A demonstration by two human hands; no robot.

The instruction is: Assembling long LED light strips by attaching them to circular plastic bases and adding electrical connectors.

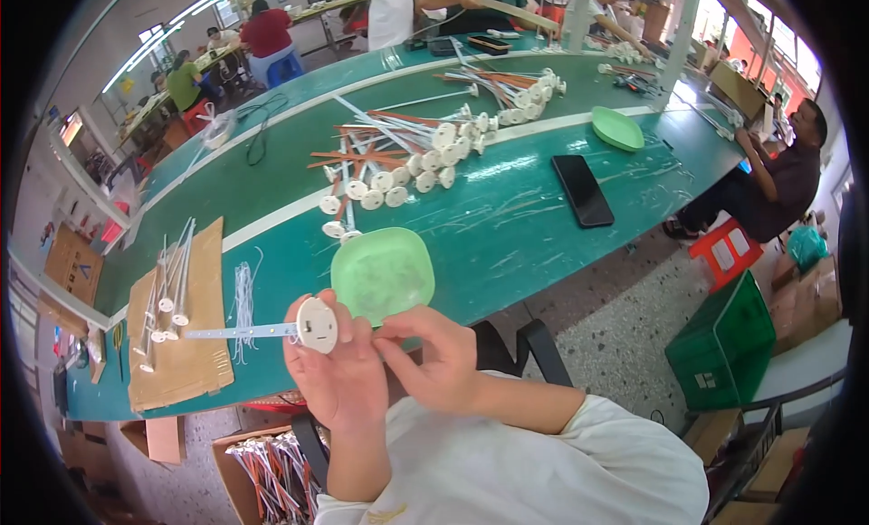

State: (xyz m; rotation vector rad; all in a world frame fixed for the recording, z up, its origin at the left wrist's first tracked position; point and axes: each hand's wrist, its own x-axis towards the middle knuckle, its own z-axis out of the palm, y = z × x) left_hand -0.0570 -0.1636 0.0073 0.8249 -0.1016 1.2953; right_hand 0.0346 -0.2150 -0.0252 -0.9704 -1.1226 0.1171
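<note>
White disc [317,326]; against left fingers [362,331]

Workshop: green workbench [507,244], heaped parts [444,136], seated workers [787,167].

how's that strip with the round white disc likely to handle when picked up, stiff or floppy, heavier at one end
Probably fairly stiff: the strip juts out past the left hand with no clear bend. Likely light overall, since it looks narrow. It may feel heavier at the disc end, as that part is much wider.
</note>
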